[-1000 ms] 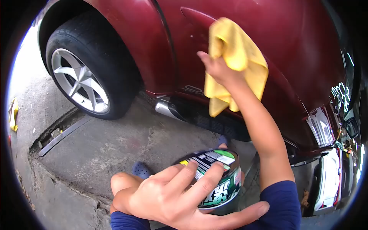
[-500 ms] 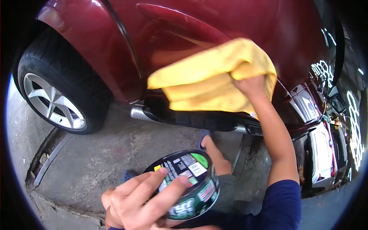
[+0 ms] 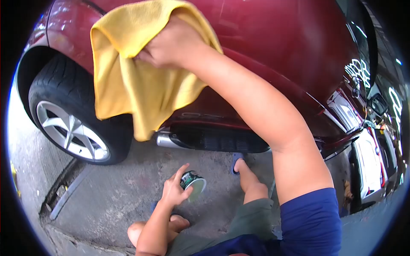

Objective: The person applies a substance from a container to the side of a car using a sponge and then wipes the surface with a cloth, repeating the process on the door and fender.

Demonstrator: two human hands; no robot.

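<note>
My right hand (image 3: 173,45) is closed on a yellow microfiber cloth (image 3: 145,96), which hangs in folds in front of the dark red car body (image 3: 273,55). Whether the cloth touches the paint is hidden by its folds. Lower down, over the concrete, my left hand (image 3: 174,190) grips a small round tin (image 3: 191,179) with a dark green printed label. The tin is tilted, and a pale greenish round face shows on its right side.
A black tire with a silver wheel (image 3: 70,130) is at the left. A side step (image 3: 213,141) runs along the car's lower edge. My feet in blue clogs (image 3: 235,164) rest on the concrete floor (image 3: 124,196). A white vehicle (image 3: 368,164) stands at the right.
My right hand has carried the yellow cloth left and up along the car, toward the wheel. My left hand has lowered the tin away from the camera and turned it.
</note>
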